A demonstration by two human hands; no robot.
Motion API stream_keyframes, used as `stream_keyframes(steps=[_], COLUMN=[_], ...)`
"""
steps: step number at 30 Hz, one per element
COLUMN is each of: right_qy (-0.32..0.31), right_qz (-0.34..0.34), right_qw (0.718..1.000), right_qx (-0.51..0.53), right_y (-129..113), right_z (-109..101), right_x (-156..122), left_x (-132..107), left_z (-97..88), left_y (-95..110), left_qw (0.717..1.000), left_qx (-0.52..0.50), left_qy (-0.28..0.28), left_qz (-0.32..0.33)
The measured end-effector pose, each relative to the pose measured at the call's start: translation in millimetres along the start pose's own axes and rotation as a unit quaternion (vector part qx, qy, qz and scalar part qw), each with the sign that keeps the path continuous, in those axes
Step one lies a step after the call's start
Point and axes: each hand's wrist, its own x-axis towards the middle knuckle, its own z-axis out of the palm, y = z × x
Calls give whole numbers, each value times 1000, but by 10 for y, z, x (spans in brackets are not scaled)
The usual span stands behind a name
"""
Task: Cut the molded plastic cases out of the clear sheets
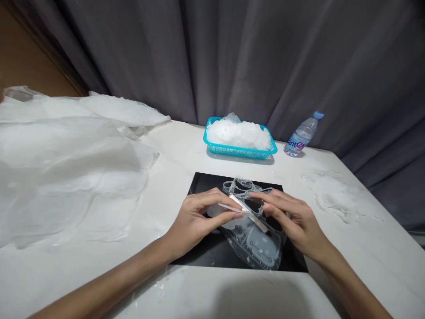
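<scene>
Over a black mat [199, 254], my left hand [202, 215] pinches a thin flat white piece [254, 218] between thumb and fingers. It is held at a slant, and its exact kind does not show. My right hand [295, 219] is closed just to the right of it, its fingertips at the outlined part of a clear plastic sheet [262, 248]. What the right fingertips grip is too small to make out. The sheet has pale outlined shapes and cut-out openings, and lies on the mat beneath both hands.
Behind the mat stands a turquoise basket [239, 153] heaped with white translucent pieces. A water bottle [302, 135] is to its right. Large filled plastic bags [73, 177] cover the table's left side. Clear scraps [341, 197] lie at the right. A grey curtain [226, 57] hangs behind.
</scene>
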Motion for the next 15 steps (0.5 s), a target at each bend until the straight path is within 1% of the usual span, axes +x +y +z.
stream_keyframes(steps=[2,4,7,10,12,15], right_qy=[42,84,134,165,173,185], right_qz=[26,50,80,115,142,153], right_qw=[998,994,982,960,943,933], right_qx=[-25,-51,-107,-194,-245,-267], right_y=[79,220,533,892,1105,1339], right_z=[-50,-120,-236,-323,-351,-347], right_x=[34,68,96,80,58,36], left_x=[7,10,0,-13,-8,22], left_z=[3,6,6,-7,-28,-70], left_y=[5,3,-7,-15,-12,8], left_qw=[1000,999,998,995,992,988], left_qx=[0,-2,-7,8,27,52], left_qy=[5,12,14,9,-6,-51], left_qz=[-16,-35,-69,-102,-120,-135])
